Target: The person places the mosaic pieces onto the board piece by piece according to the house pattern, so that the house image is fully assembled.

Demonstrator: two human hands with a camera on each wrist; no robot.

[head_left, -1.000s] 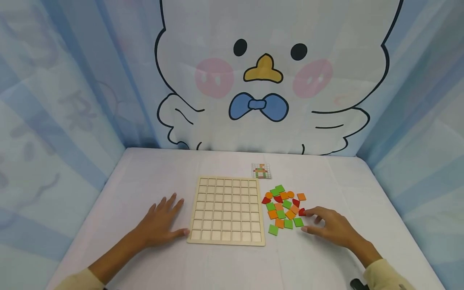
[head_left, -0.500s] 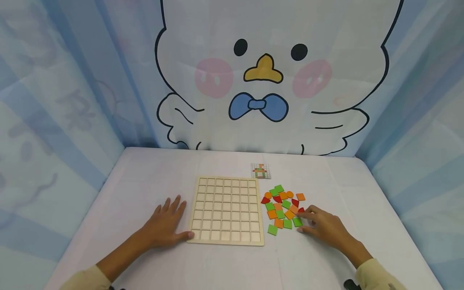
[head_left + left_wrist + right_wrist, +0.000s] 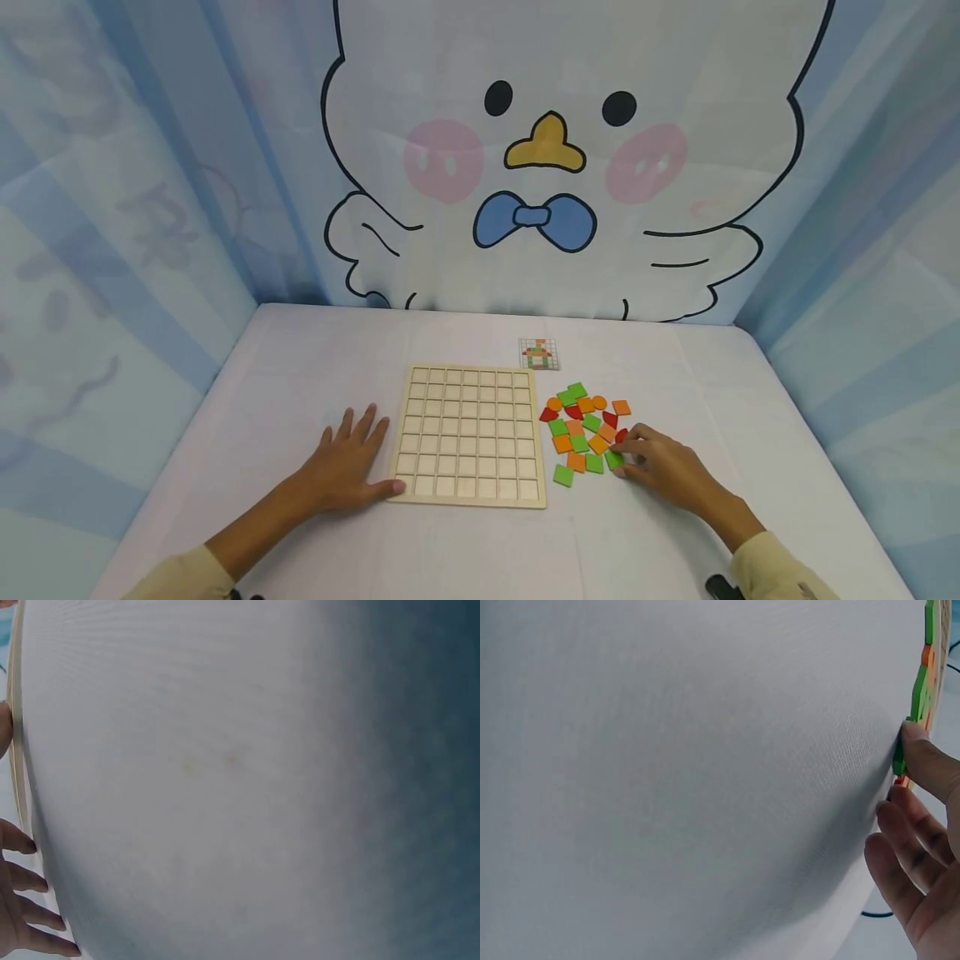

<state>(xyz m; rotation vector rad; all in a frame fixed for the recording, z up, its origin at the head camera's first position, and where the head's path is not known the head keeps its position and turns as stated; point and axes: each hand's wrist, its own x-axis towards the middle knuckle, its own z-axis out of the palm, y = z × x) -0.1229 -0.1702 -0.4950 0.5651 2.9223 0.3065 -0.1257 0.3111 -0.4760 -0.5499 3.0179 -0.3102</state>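
A pale wooden grid board (image 3: 468, 506) lies flat at the middle of the table. My left hand (image 3: 341, 471) is spread beside it, with the thumb over its near left corner and the fingers on the cloth. To the right of the board is a loose cluster of orange, red and green tiles. At the cluster's right edge my right hand (image 3: 667, 471) pinches a green square tile (image 3: 612, 460) between thumb and index finger. In the right wrist view the thumb (image 3: 915, 735) touches that green tile's edge, while the other fingers curve loosely below.
Behind the board's far right corner lies a small pattern card (image 3: 538, 354). A red tile (image 3: 621, 435) sits close to the right fingertips, and a lone green square (image 3: 563, 476) lies at the cluster's near side. Printed curtains stand around the white table (image 3: 465, 550).
My right hand has moved slightly left, and its thumb and index finger have closed around the green square tile. The left hand has shifted slightly right, its thumb moving onto the board's corner.
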